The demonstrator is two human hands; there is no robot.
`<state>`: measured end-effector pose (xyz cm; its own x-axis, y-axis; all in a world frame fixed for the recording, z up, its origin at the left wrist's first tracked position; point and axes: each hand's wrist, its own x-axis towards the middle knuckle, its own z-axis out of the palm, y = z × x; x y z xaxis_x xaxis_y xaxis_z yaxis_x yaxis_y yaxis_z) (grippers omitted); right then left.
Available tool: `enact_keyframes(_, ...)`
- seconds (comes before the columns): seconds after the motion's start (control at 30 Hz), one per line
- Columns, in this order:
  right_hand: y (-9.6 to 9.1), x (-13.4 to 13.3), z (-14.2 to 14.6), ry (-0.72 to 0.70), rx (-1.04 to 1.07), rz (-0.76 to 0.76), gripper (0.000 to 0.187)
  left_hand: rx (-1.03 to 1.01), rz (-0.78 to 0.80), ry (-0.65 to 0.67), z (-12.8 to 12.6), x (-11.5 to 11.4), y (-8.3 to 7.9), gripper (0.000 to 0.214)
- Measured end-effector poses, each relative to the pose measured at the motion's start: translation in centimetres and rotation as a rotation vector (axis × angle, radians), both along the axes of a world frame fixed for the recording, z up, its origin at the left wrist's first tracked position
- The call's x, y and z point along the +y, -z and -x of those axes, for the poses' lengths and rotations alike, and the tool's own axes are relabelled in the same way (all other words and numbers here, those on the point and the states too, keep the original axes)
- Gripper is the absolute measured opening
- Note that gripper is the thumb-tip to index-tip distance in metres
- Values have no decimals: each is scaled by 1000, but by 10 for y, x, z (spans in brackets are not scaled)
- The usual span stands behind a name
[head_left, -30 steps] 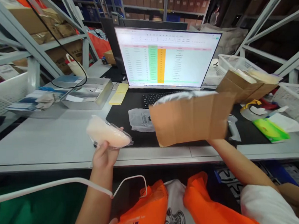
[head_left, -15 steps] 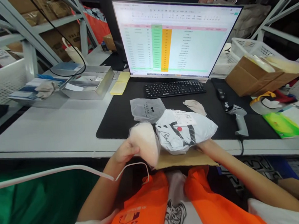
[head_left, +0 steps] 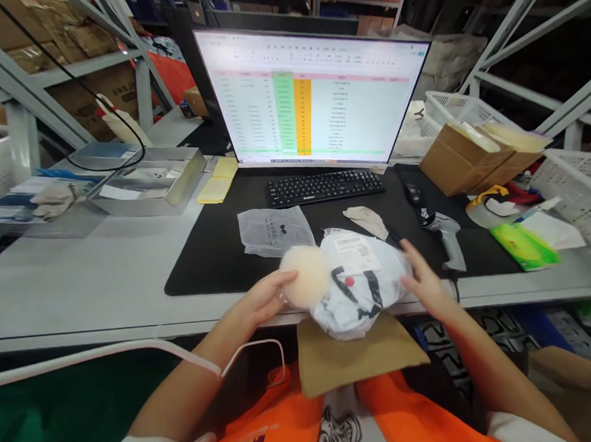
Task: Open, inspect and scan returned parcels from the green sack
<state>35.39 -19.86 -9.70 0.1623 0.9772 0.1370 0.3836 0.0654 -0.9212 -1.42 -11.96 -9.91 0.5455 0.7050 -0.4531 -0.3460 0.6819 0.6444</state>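
Observation:
My left hand (head_left: 267, 295) is closed around the edge of a cream-coloured rounded pad (head_left: 306, 277); its clear wrapping shows beside my fingers. This pad overlaps the left side of a white plastic mailing bag (head_left: 352, 284), which has a printed label, dark markings and a red dot. The bag lies at the desk's front edge, partly over a brown cardboard piece (head_left: 358, 357). At its right end is my right hand (head_left: 426, 283), fingers apart and slightly blurred; whether it touches the bag I cannot tell. Behind the pad lies a translucent printed pouch (head_left: 276, 232).
A keyboard (head_left: 326, 187) stands before the monitor (head_left: 313, 100). On the right are a mouse (head_left: 413, 194), a barcode scanner (head_left: 447, 242), a green packet (head_left: 526, 247) and a cardboard box (head_left: 459, 161). Grey trays (head_left: 168, 195) and yellow paper (head_left: 217, 181) are on the left. A beige scrap (head_left: 367, 222) lies behind the bag.
My right hand has come out from under the mailing bag to its right end. The pad has turned its round face to me and moved against the bag. More cardboard shows; the view has shifted.

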Motion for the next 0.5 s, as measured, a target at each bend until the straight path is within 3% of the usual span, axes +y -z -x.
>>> enact_keyframes(0.07,-13,15,21,-66,-28,112,81,-19,-49,95,-11,5,-11,46)
enact_keyframes(0.13,-31,31,40,-82,-26,89,74,-61,-154,112,-14,13,-31,48)
enact_keyframes(0.27,-83,74,68,-59,-83,-281,60,-52,-461,-153,10,37,-80,59)
enact_keyframes(0.33,-101,101,80,-64,-132,-415,56,13,-548,-284,30,49,-96,60)
enact_keyframes(0.4,-103,126,94,-149,-259,-387,52,87,-551,-352,49,58,-96,57)
enact_keyframes(0.5,-86,151,120,-385,-656,-109,50,226,-476,-398,69,65,-67,53)
